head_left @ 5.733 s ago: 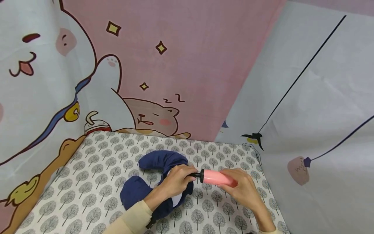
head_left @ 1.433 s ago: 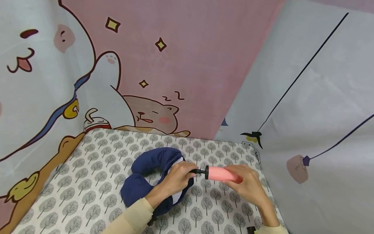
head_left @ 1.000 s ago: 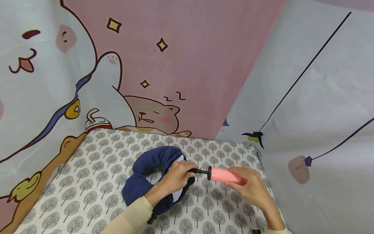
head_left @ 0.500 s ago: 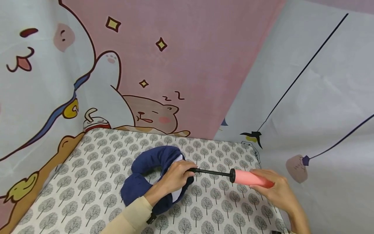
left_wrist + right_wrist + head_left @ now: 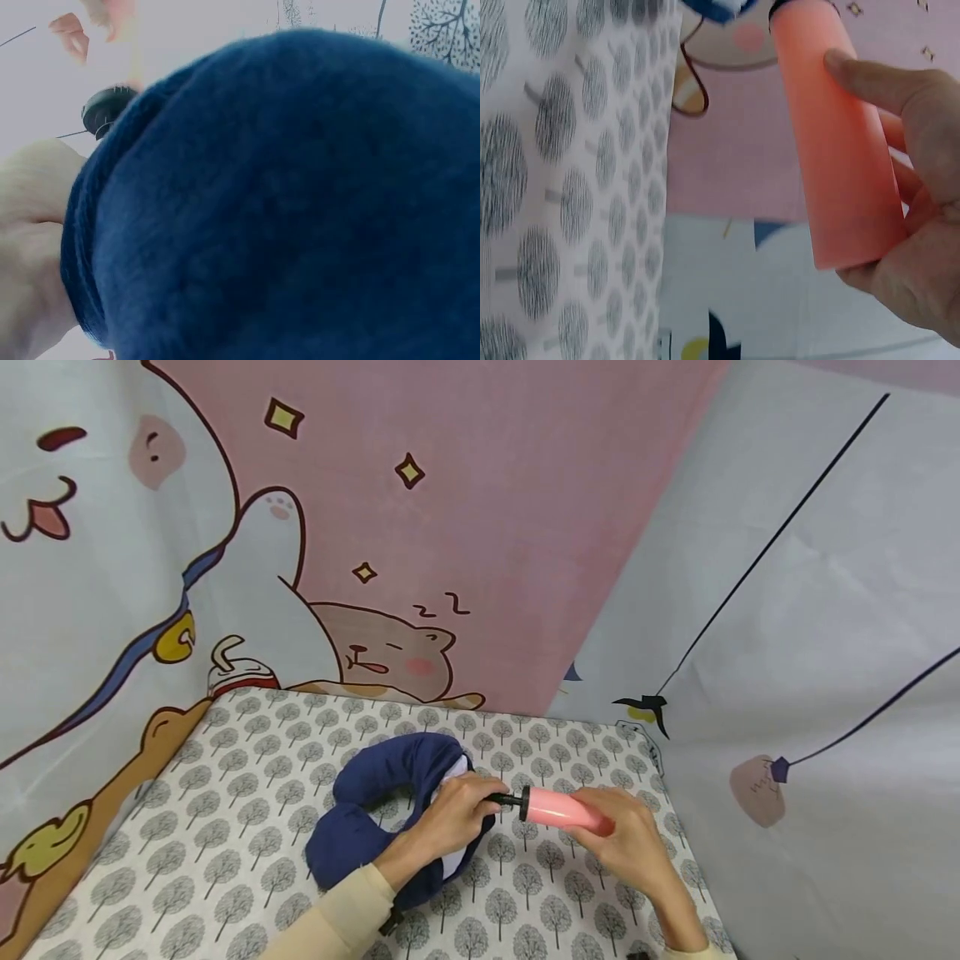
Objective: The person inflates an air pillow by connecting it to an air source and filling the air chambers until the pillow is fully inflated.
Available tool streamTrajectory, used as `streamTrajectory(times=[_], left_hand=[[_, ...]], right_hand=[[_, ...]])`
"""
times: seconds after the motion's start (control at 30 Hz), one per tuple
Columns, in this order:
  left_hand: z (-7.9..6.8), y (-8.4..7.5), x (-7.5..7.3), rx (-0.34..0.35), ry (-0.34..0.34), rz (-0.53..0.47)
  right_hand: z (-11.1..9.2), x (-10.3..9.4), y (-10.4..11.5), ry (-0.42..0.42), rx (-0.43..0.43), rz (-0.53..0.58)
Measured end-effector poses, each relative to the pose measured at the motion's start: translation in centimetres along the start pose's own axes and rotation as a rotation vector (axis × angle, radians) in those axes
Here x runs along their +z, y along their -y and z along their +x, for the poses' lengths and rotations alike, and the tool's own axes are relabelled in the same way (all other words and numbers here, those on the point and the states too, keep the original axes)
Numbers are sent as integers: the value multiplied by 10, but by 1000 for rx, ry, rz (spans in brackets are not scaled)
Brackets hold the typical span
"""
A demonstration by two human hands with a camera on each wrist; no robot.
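Observation:
A navy C-shaped neck pillow (image 5: 375, 777) lies on the tree-print cloth, a white patch (image 5: 454, 862) showing on its near right side. Over that side, my left hand (image 5: 453, 814) grips the black end of a hand pump, its tip hidden by the fingers. The pump's pink barrel (image 5: 558, 810) is held in my right hand (image 5: 626, 839), thumb on one side and fingers round the other. Only a short length of black rod (image 5: 512, 799) shows between the two hands. In the left wrist view the navy fabric (image 5: 285, 202) fills most of the picture.
The cloth with grey trees (image 5: 225, 860) covers the table. Behind it hangs a pink and white curtain (image 5: 525, 527) with cartoon animals, and a pale curtain (image 5: 825, 610) runs along the right side. A black buckle (image 5: 390, 922) sits at the pillow's near end.
Half a second ago the rod was drawn far out; my right hand has since pushed the barrel left. Compared with several seconds back, the pillow's ends lie closer together. My left hand stays put.

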State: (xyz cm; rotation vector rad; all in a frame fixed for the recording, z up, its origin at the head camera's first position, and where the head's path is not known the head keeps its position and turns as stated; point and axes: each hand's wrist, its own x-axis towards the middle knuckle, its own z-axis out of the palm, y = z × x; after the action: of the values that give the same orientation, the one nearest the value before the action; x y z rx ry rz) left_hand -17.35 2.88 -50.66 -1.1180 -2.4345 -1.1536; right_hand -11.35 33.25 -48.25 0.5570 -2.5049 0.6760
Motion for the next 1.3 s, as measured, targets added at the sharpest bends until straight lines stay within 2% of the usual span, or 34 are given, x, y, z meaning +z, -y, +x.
streamTrajectory(times=[0.13, 0.27, 0.5, 0.6, 0.8, 0.87, 1.0, 1.13, 1.23, 1.3], left_hand=[[-1, 3, -2, -23, -9, -12], [0, 4, -4, -33, -6, -16], [1, 2, -4, -45, 43, -55], [1, 4, -2, -17, 41, -66], [0, 16, 3, 92, -1, -52], [-1, 18, 3, 105, -8, -51], [-1, 20, 4, 82, -1, -77], [-2, 22, 9, 48, 7, -94], [-2, 24, 15, 43, 12, -100], [-1, 20, 13, 46, 13, -108]], right_hand=[[6, 13, 11, -11, -17, 4], [7, 8, 9, 16, 19, 6], [-7, -18, -16, 31, 40, -26], [-11, -31, -29, 38, 40, -22], [-18, -62, -52, 69, 96, 8], [-21, -74, -58, 69, 123, -4], [-24, -89, -63, 85, 171, -14], [-20, -81, -55, 118, 166, -13], [-11, -62, -43, 128, 123, -4], [-5, -49, -34, 120, 88, 1]])
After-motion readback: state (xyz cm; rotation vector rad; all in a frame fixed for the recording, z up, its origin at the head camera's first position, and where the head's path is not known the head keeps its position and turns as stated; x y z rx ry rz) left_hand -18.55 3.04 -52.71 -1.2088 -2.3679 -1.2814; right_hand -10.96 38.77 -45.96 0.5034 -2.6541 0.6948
